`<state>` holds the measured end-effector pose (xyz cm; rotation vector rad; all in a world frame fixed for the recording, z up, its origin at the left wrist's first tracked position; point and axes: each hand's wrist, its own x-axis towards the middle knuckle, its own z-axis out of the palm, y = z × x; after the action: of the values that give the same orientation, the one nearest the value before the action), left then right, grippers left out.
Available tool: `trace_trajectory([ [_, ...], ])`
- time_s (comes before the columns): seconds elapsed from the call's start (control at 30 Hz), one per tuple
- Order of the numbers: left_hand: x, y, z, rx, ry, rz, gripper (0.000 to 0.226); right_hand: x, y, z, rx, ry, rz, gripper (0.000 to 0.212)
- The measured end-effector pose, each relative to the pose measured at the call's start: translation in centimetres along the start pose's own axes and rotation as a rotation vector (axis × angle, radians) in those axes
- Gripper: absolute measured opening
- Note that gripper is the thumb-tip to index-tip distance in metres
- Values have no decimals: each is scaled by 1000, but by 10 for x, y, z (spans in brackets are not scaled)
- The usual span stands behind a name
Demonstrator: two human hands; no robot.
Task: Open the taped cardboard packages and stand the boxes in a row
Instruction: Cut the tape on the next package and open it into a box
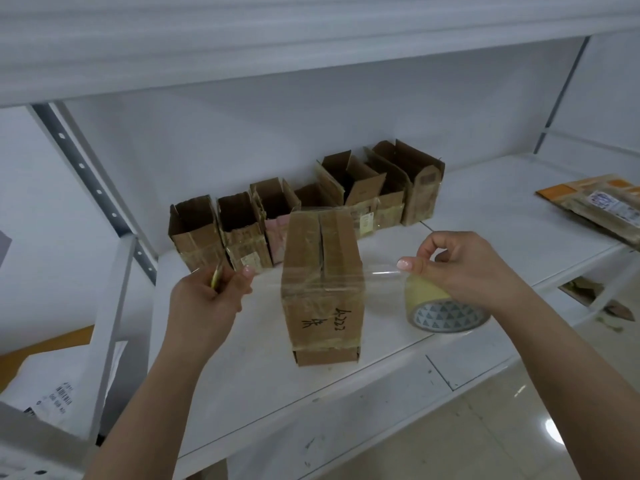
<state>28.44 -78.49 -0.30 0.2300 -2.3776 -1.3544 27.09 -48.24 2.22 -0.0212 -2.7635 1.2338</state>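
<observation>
A closed brown cardboard box with black handwriting [323, 289] lies on the white metal shelf [485, 209]. At its 9 o'clock, left hand [211, 292] fingers pinch clear tape strip [270, 282]; at 3 o'clock, right hand [464, 268] fingers grip yellowish tape roll [440, 310]. Opened brown boxes [304, 199] stand in a row at 12 o'clock.

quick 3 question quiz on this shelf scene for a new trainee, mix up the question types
1. True or false: the right hand holds the tape roll.
2. The clear tape strip stretches across which thing? A) the closed box B) the flat packets C) the shelf post
3. Fill in: the opened boxes stand in a row at the ___ of the shelf.

Key:
1. True
2. A; the left hand pinches its other end.
3. Back
</observation>
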Motion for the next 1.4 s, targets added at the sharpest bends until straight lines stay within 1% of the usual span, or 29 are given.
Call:
trace_trajectory([
  [0.17,6,-8,5,17,-28,-30,36,12,4,8,35,-51,17,58],
  [0.37,9,-23,14,0,-77,-86,40,24,20,22,49,-70,64,60],
  [0.53,-4,-38,38,-151,-147,-235,43,20,42,49,173,-94,152,59],
  [0.63,-13,-49,55,-281,-207,-373,45,19,46,69,225,-92,147,59],
  [0.77,-19,-51,66,-515,-292,-557,40,20,50,85,271,-84,131,67],
  [0.87,-18,-49,67,-626,-336,-636,41,22,54,84,269,-99,126,70],
  [0.93,-18,-52,68,-635,-351,-666,43,22,55,84,258,-105,121,70],
  [1.0,-22,-55,72,-582,-365,-683,46,22,55,84,256,-119,116,69],
  [1.07,-31,-58,78,-570,-348,-703,52,22,54,84,244,-129,106,71],
  [1.17,-33,-57,79,-602,-328,-694,53,23,53,82,255,-146,119,65],
  [1.27,-28,-54,64,-598,-348,-627,49,22,51,80,292,-174,130,60],
  [1.33,-20,-47,50,-536,-258,-554,49,21,50,78,309,-187,145,53],
  [1.4,-6,-31,37,-451,-139,-371,49,21,50,76,316,-210,168,49],
])
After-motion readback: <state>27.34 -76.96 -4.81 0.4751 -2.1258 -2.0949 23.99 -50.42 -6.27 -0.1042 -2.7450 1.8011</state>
